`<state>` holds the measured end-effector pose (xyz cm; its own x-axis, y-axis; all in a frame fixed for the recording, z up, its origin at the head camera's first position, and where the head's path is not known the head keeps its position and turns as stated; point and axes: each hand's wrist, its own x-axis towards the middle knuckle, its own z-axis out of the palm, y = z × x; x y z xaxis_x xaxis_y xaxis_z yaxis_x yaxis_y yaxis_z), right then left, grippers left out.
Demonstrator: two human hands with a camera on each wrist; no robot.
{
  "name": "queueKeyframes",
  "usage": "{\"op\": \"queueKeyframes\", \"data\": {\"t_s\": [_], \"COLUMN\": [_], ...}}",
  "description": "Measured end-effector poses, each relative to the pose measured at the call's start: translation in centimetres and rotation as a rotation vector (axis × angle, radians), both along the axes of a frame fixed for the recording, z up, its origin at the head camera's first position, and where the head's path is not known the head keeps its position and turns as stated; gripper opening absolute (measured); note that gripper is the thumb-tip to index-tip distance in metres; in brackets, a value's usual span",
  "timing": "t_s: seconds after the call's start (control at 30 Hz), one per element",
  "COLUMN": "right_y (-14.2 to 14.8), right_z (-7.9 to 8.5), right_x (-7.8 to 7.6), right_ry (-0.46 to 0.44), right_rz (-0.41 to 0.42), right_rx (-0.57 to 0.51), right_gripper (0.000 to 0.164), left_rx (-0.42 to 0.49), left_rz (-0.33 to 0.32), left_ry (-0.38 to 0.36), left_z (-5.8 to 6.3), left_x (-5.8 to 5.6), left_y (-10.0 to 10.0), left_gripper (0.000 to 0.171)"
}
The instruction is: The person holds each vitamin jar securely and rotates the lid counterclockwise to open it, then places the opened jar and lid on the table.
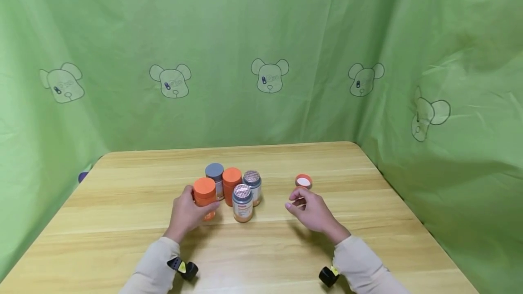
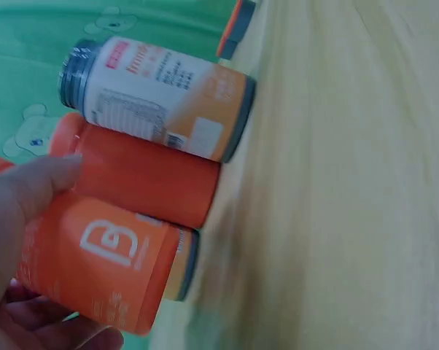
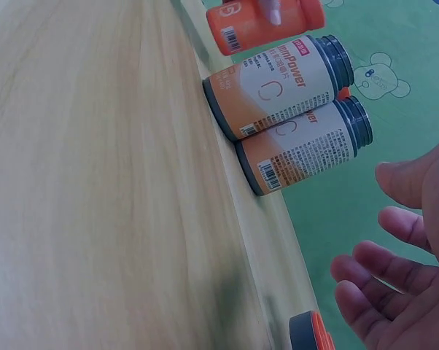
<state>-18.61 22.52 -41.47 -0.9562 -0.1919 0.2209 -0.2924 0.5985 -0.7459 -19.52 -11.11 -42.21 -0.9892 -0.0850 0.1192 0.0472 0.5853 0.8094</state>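
My left hand (image 1: 187, 212) grips an orange bottle with an orange lid (image 1: 204, 187), fingers and thumb around its sides; in the left wrist view this orange bottle (image 2: 103, 255) tilts slightly and shows a white logo. Close to its right stand another orange bottle (image 1: 232, 180), a capped grey-lidded bottle (image 1: 214, 171) and two lidless bottles with silver foil seals, the front one (image 1: 243, 203) and the rear one (image 1: 252, 187). My right hand (image 1: 312, 210) hovers over the table with loosely bent fingers, holding nothing. Just beyond it lies an upturned orange-rimmed cap (image 1: 303, 181) with a white inside.
The wooden table (image 1: 261, 257) has rounded far corners. Green curtain cloth (image 1: 229, 22) printed with bear heads hangs behind it and along the sides. Another orange edge (image 1: 301, 188) shows past my right fingers, mostly hidden by them.
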Motion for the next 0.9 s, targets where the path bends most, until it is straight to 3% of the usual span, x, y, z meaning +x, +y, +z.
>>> {"op": "queueKeyframes", "data": {"t_s": [0.17, 0.37, 0.53, 0.73, 0.9], "right_y": [-0.3, -1.0, -1.8, -2.7, -3.2], "right_z": [-0.1, 0.4, 1.2, 2.6, 3.3], "right_x": [0.1, 0.1, 0.3, 1.2, 1.7], "right_ry": [-0.006, 0.044, 0.092, 0.195, 0.259], "right_rz": [0.007, 0.043, 0.15, 0.294, 0.382], "right_rx": [0.002, 0.0, -0.042, -0.158, -0.2], "right_gripper": [0.016, 0.017, 0.032, 0.045, 0.054], "left_rx": [0.035, 0.071, 0.055, 0.028, -0.043], "left_rz": [-0.063, -0.192, -0.3, -0.467, -0.537], "left_ry": [0.044, 0.129, 0.169, 0.193, 0.194], "left_z": [1.1, 3.1, 4.2, 4.6, 4.6], "left_x": [0.8, 1.9, 2.7, 3.3, 3.5], "left_y": [0.4, 1.9, 3.6, 5.7, 7.2], "left_gripper": [0.066, 0.064, 0.061, 0.059, 0.057]}}
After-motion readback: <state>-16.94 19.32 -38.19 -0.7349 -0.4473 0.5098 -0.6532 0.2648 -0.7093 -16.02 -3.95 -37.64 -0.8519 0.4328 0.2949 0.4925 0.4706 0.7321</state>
